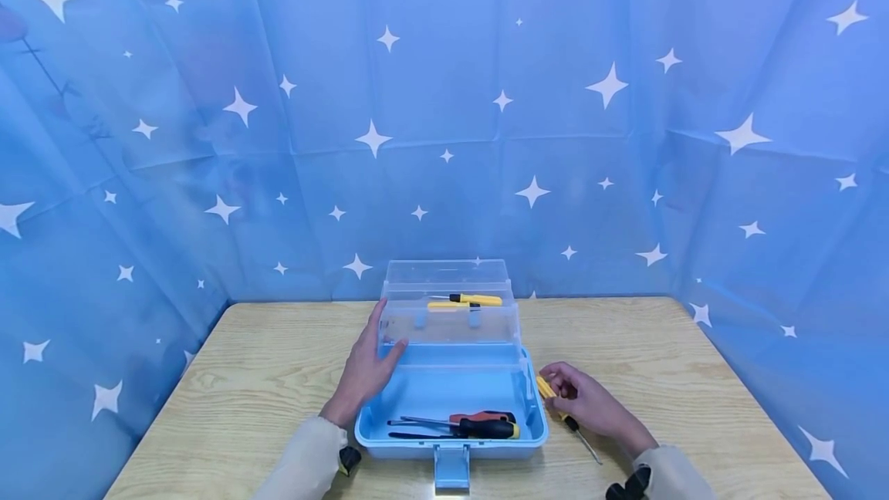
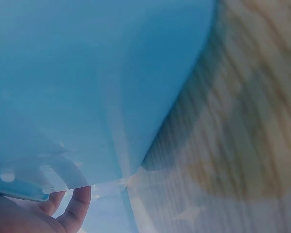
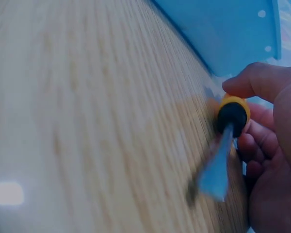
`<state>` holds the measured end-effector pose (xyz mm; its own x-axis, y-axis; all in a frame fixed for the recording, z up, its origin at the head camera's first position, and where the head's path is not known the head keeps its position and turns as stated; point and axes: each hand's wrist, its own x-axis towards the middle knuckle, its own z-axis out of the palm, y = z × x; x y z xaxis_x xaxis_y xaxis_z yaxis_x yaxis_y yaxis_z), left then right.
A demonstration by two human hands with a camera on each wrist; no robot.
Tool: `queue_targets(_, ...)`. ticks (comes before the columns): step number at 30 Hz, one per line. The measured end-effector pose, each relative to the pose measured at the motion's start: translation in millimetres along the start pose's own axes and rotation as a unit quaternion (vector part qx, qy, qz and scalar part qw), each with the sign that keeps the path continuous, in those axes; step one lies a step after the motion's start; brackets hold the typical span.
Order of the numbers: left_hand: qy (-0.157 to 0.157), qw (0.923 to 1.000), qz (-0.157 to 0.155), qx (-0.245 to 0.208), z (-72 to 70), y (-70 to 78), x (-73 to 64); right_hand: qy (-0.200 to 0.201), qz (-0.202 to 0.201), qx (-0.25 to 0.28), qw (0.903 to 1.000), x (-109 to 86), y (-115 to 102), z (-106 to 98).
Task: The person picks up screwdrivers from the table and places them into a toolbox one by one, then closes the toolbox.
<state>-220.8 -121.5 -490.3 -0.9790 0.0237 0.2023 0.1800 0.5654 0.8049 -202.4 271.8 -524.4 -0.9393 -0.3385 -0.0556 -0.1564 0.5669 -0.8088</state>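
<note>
A light blue toolbox (image 1: 371, 430) stands on the table with its clear upper trays (image 1: 451, 326) raised at the back. My left hand (image 1: 366, 369) grips the left edge of the trays, thumb in front; its fingertips curl round the edge in the left wrist view. To the right of the box, my right hand (image 1: 586, 400) holds a screwdriver (image 1: 545, 386) by its yellow handle. Its black collar and metal blade point toward the front right, low over the table; the right wrist view shows thumb and fingers round the handle (image 3: 228, 100).
Inside the box lie a black screwdriver with a yellow end (image 1: 489, 429) and a red-handled tool (image 1: 468, 417). Yellow-handled screwdrivers (image 1: 486, 300) rest in the upper tray. A latch (image 1: 451, 469) hangs at the front. A starry blue curtain (image 1: 444, 99) surrounds the wooden table (image 1: 278, 361).
</note>
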Motion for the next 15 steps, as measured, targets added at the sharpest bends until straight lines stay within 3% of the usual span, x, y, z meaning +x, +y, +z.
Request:
queue_targets(8,0.000,1.0000,-0.003,0.001,0.9,-0.2,0.4,0.008,-0.024,-0.005,0.9997,-1.7,-1.0,-0.1)
queue_targets(15,0.001,1.0000,-0.002,0.001,0.3,0.0,0.3,0.015,-0.013,-0.012,0.9997,-1.0,-0.4,0.4)
